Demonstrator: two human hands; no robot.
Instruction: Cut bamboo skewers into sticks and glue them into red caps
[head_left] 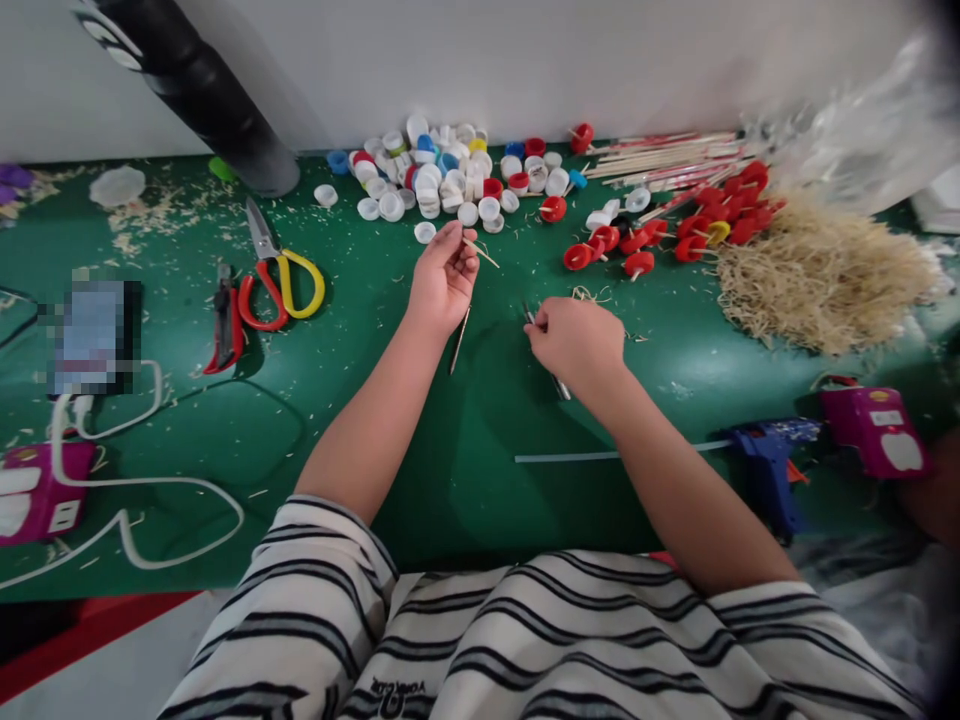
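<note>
Upper centre, my left hand (442, 285) pinches a thin pale strip (484, 252), which could snap if I squeeze too hard. Just right of centre, my right hand (579, 338) is curled round a slim metal tool (561, 388); a loose grip could let it slip. Whether my left also holds the 1 dark rod (459, 342) beneath it, I cannot tell.
</note>
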